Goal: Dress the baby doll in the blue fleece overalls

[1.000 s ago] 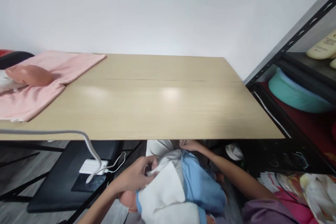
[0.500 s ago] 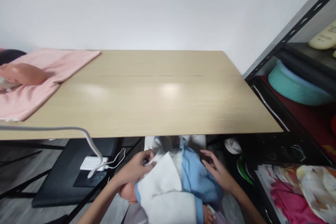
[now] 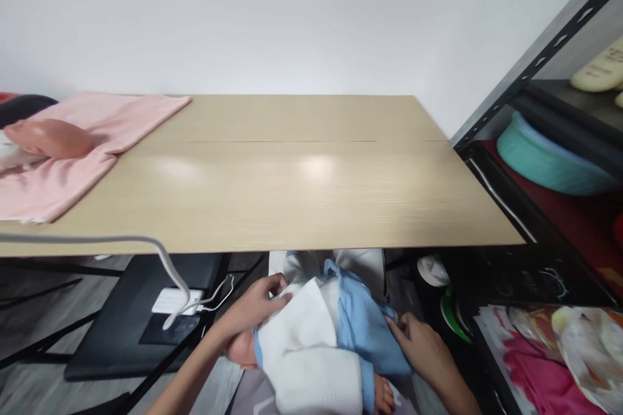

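Note:
A doll wrapped in a white cloth (image 3: 304, 350) and a blue cloth (image 3: 363, 331) lies on my lap below the table edge; its head (image 3: 239, 350) and a small foot (image 3: 383, 395) stick out. My left hand (image 3: 253, 308) pinches the upper edge of the white cloth, fingers closed on it. My right hand (image 3: 421, 347) rests on the right side of the blue cloth, fingers pressed against the fabric.
A light wooden table (image 3: 302, 175) fills the middle. A pink cloth (image 3: 73, 149) with a doll part (image 3: 48, 137) lies at its left end. A metal shelf (image 3: 545, 162) with a teal basin (image 3: 545, 162) stands right. A white cable (image 3: 121, 243) and power strip (image 3: 175, 301) sit lower left.
My right hand came back from under the table edge and moved down onto the blue cloth. My left hand stays gripping the white cloth.

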A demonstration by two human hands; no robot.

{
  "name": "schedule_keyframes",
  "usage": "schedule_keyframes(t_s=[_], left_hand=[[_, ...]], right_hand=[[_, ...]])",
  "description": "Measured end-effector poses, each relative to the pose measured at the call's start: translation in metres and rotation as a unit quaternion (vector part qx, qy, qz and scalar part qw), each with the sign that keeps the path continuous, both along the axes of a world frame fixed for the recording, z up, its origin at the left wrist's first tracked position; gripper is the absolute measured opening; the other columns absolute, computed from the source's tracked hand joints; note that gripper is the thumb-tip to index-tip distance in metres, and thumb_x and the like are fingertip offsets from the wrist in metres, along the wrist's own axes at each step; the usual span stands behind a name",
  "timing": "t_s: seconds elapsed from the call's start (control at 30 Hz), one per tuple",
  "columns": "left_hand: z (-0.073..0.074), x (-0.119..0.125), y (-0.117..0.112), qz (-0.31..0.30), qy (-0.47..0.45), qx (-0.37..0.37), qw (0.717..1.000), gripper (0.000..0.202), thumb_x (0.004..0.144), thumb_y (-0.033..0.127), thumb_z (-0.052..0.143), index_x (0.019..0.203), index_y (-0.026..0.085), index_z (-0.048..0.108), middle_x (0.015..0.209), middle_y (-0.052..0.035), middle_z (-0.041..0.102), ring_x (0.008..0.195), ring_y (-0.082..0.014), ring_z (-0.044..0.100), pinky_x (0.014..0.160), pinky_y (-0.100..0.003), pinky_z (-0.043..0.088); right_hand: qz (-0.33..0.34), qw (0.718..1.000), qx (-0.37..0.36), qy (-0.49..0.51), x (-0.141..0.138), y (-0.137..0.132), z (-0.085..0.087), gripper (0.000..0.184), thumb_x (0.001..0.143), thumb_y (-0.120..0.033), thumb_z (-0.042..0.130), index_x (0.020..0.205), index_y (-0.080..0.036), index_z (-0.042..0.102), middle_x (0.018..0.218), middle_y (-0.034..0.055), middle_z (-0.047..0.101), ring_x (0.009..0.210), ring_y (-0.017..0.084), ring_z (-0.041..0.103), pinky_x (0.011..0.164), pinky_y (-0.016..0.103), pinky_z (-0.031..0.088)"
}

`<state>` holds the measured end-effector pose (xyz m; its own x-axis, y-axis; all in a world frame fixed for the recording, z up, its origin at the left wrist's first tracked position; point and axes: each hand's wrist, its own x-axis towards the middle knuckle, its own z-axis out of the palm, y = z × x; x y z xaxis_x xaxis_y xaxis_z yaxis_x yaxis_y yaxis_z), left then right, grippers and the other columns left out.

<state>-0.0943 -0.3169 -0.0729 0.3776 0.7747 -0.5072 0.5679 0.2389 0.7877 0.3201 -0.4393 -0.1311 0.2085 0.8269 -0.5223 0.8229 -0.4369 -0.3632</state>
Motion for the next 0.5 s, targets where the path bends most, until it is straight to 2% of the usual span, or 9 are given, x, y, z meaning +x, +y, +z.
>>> schedule_keyframes(t_s=[0.1,0.2,0.33,0.43,0.5], left_hand=[[-0.005,-0.003,0.0,0.004,-0.004,0.003,1.0,0.044,0.093,0.063,0.068,0.097,0.02,0.061,0.094,-0.0025,0.062,0.09,-0.0224,0.056,0.08,-0.033,0.044],[-0.011,-0.005,0.002,0.004,-0.013,0.007,1.0,0.047,0.093,0.066,0.068,0.098,0.02,0.062,0.096,-0.003,0.062,0.091,-0.0227,0.056,0.08,-0.033,0.044],[-0.015,-0.007,0.003,0.015,-0.022,-0.013,1.0,0.052,0.091,0.072,0.071,0.098,0.021,0.061,0.093,-0.0022,0.062,0.084,-0.0212,0.054,0.075,-0.032,0.045],[-0.016,-0.007,0.004,0.015,-0.021,-0.011,1.0,0.053,0.09,0.073,0.071,0.096,0.022,0.06,0.09,-0.0021,0.063,0.082,-0.0208,0.054,0.072,-0.031,0.045],[-0.016,-0.007,0.005,0.01,-0.022,-0.008,1.0,0.053,0.09,0.073,0.072,0.095,0.022,0.059,0.089,-0.0015,0.063,0.08,-0.0197,0.054,0.07,-0.031,0.045]], right_hand=[[-0.009,0.996,0.066,0.051,-0.001,-0.002,-0.013,0.044,0.101,-0.066,0.045,0.095,-0.03,0.07,0.081,0.0087,0.08,0.082,0.035,0.082,0.078,0.041,0.052],[-0.024,0.989,0.132,0.059,-0.002,-0.005,-0.027,0.047,0.102,-0.068,0.046,0.097,-0.029,0.071,0.076,0.0049,0.074,0.073,0.03,0.076,0.072,0.038,0.048],[-0.026,0.987,0.155,0.04,0.006,-0.007,-0.033,0.041,0.102,-0.067,0.051,0.091,-0.03,0.065,0.072,0.0006,0.066,0.067,0.026,0.071,0.068,0.037,0.046],[-0.049,0.985,0.167,0.001,0.02,-0.011,-0.028,0.034,0.099,-0.065,0.056,0.097,-0.031,0.063,0.075,0.0009,0.068,0.071,0.029,0.076,0.072,0.04,0.053],[-0.072,0.981,0.172,-0.049,0.034,-0.014,-0.023,0.031,0.099,-0.064,0.052,0.102,-0.035,0.063,0.083,0.0051,0.074,0.081,0.036,0.081,0.078,0.048,0.06]])
